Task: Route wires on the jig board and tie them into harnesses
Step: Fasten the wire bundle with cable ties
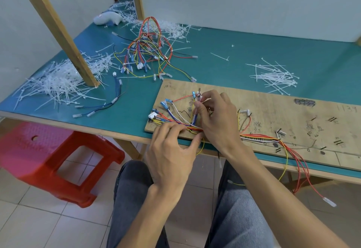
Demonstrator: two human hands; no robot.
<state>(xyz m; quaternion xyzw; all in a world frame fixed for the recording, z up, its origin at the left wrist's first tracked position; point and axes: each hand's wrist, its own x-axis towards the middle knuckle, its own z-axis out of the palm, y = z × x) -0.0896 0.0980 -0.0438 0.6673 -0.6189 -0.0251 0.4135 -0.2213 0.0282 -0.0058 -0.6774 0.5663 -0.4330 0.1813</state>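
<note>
Plywood jig board (273, 115), near right of teal counter (214, 62). Wires (257, 138): multicoloured bundle along the board's near edge, branches fanning left to terminals. Left hand (172, 150): fingers curled round wires at near-left corner. Right hand (216, 119): fingers pinching one blue wire (194, 119) just beyond. Risk, judged: loose tails (300, 169) hanging off the near edge could drag the bundle from its pegs if either grip eases, so a tie would fix wrong lengths.

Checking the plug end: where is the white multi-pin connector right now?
Head view: the white multi-pin connector lies at the left end of the jig board, near its front corner, beyond the left hand.
</note>
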